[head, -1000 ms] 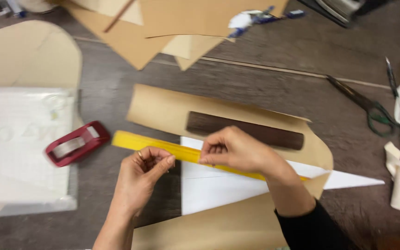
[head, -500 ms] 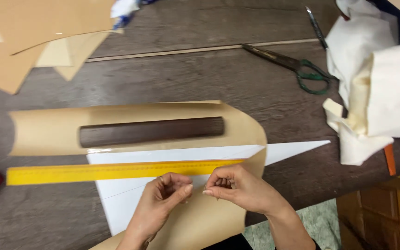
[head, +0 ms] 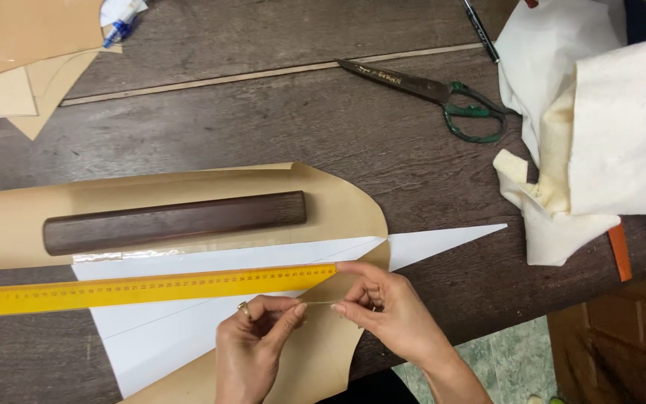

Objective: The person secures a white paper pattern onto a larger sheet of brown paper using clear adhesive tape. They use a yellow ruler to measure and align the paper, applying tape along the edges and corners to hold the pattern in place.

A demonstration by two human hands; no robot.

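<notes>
Broadly, from the biggest thing down to the smallest:

Worktable: the dark wooden table (head: pixel 278 120) carries everything; its near edge shows at lower right, with floor beyond.

Cloth heap: cream fabric (head: pixel 600 127) is piled at the right edge, well apart from both hands and untouched.

Pattern card: a tan card pattern piece (head: pixel 188 194) with a curved right end lies flat across the left and middle; spare tan pieces (head: pixel 24 45) sit at upper left.

White sheet: a white paper (head: pixel 188 329), running to a long point on the right, lies over the tan card, under the ruler.

Ruler: a yellow ruler (head: pixel 151 288) lies across the white paper, its right end touching the right hand's forefinger; judging by this, the line looks set up, yet no drawn mark can be made out.

Weight: a dark wooden bar (head: pixel 173 222) rests on the tan card just above the paper, seemingly pinning it.

Scissors: green-handled scissors (head: pixel 443 97) lie at upper right, idle; nothing here appears cut yet.

Right hand: the right hand (head: pixel 390 314) has finger and thumb pressed together on one end of a thin strand or strip (head: pixel 320 303).

Left hand: the left hand (head: pixel 252 352), wearing a ring, pinches the other end; whether it is tape or thread I cannot tell.

Pens: a dark pen (head: pixel 480 30) lies at top, and a blue-tipped one (head: pixel 117 26) at upper left.
</notes>
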